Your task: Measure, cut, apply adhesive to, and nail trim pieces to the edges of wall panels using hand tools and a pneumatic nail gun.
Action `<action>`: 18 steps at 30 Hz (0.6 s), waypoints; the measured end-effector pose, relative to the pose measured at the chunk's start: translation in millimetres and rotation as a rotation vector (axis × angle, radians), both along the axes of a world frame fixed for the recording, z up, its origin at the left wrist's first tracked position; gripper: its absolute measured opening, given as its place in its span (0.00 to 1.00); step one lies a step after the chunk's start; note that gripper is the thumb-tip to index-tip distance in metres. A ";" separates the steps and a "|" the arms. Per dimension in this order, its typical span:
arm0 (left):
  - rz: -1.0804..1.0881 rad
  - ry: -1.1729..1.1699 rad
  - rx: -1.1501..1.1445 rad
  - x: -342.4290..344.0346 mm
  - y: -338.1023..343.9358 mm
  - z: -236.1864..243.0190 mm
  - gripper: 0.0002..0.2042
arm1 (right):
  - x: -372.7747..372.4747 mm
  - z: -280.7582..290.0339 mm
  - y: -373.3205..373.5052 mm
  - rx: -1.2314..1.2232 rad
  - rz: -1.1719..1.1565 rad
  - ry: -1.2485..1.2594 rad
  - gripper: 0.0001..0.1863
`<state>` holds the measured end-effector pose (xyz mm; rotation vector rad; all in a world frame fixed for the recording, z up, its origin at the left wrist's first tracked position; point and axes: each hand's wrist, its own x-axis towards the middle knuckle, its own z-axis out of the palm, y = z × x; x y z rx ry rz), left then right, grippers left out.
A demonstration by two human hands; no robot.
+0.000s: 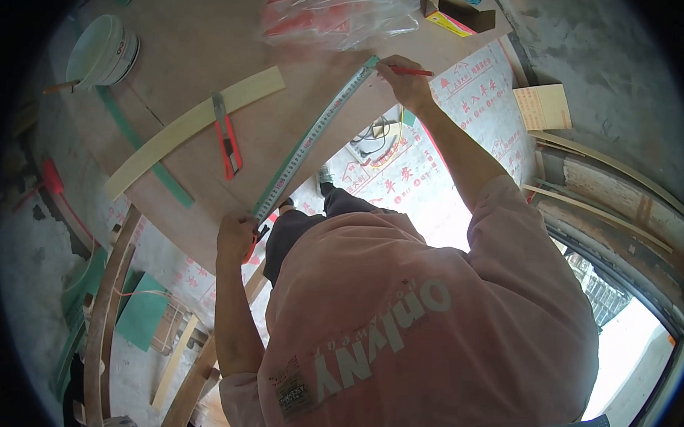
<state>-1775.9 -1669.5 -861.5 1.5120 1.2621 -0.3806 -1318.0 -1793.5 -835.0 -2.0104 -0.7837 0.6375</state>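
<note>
My left hand [237, 236] is closed around a tape measure [254, 245] at the board's near edge; its red and black case is partly hidden by my fingers. The pulled-out blade [306, 145] runs up and right along a narrow green strip [341, 91]. At the far end, my right hand [407, 82] grips a red pencil [412, 71], with its fingertips by the strip's end. A red utility knife [227, 146] lies left of the blade, its metal end over a pale wood strip [196, 122]. Beneath them is a brown board [205, 169].
A white bucket [104, 55], a second green strip [140, 145], a clear and red plastic bag [339, 19] and an open cardboard box [459, 15] sit on the board. Cables [375, 139] lie on the printed floor sheet. Wooden beams [105, 327] stand at lower left.
</note>
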 end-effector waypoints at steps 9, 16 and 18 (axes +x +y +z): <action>-0.028 0.000 0.008 2.1 3.5 0.4 0.11 | 1.7 -5.2 -2.7 0.038 0.106 -0.191 0.10; 0.019 0.003 -0.018 3.1 3.1 3.1 0.11 | -0.3 -10.2 -4.9 0.001 0.048 -0.145 0.10; 0.037 0.038 -0.024 4.2 2.9 3.2 0.10 | -1.8 -11.7 -3.0 0.029 0.039 -0.151 0.10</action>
